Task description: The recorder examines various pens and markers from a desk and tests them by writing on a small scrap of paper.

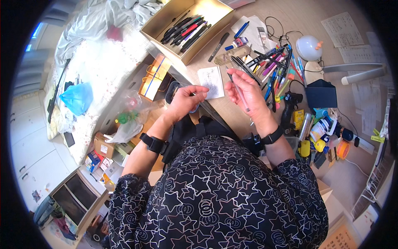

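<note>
My right hand (pixel 245 90) holds a slim pen (pixel 239 89) with a pale pinkish barrel and a dark upper section, its thin end pointing up and away from me. My left hand (pixel 188 101) is closed at the fingertips near the desk edge, with a small dark piece (pixel 193 93), perhaps a pen cap, between thumb and fingers. Between the hands and just beyond them lies a small white paper pad (pixel 211 81) covered in scribbles. A heap of mixed pens and markers (pixel 275 67) spreads beyond my right hand. A gold open box (pixel 214 28) holds several mostly dark pens (pixel 186 32).
A worn pencil case (pixel 231 55), a black marker (pixel 218 46) and a correction-fluid bottle (pixel 240 41) lie near the box. At right are a desk lamp (pixel 354 70), a dark blue box (pixel 321 93) and bottles (pixel 320 129). A bed (pixel 93 53) stands left.
</note>
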A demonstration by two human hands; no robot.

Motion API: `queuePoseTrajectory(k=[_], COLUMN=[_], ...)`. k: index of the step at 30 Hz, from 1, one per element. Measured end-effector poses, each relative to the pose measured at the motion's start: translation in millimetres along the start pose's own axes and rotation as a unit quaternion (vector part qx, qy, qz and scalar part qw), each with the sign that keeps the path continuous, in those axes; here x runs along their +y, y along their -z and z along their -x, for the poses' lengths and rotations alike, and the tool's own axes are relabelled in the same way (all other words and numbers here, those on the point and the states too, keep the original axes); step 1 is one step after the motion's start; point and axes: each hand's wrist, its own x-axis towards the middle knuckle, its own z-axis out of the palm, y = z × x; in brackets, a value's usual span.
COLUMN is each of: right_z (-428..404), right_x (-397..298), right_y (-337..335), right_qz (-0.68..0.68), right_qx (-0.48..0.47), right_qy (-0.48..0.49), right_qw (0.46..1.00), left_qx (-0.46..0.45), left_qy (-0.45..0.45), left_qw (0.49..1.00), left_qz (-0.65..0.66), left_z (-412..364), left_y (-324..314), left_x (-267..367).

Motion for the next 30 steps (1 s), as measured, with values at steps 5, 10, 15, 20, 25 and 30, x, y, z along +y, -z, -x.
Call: queuePoseTrajectory(k=[5, 10, 15, 20, 25, 30], right_z=[3, -9, -14, -28, -28, -25], right_x=[-6, 14, 39, 63, 62, 56], right_y=[-5, 28, 29, 51, 48, 42], right_qz=[-0.150, 0.182, 0.406, 0.442, 0.551, 0.573], right_qx=[-0.038, -0.015, 0.017, 0.057, 0.056, 0.047], right_qy=[-0.039, 0.057, 0.152, 0.234, 0.287, 0.327], right_qw=[0.987, 0.981, 0.901, 0.864, 0.782, 0.750], left_qx=[-0.001, -0.003, -0.011, -0.011, -0.004, -0.004], left_qy=[-0.299, -0.302, -0.278, -0.261, -0.276, -0.259], left_qw=[0.806, 0.771, 0.752, 0.746, 0.747, 0.747], left_qz=[-0.511, -0.560, -0.598, -0.613, -0.604, -0.612], left_z=[-4, -9, -17, -18, -19, -18], left_y=[-2, -8, -6, -10, -7, -9], left_x=[-12, -19, -26, -24, -28, -26])
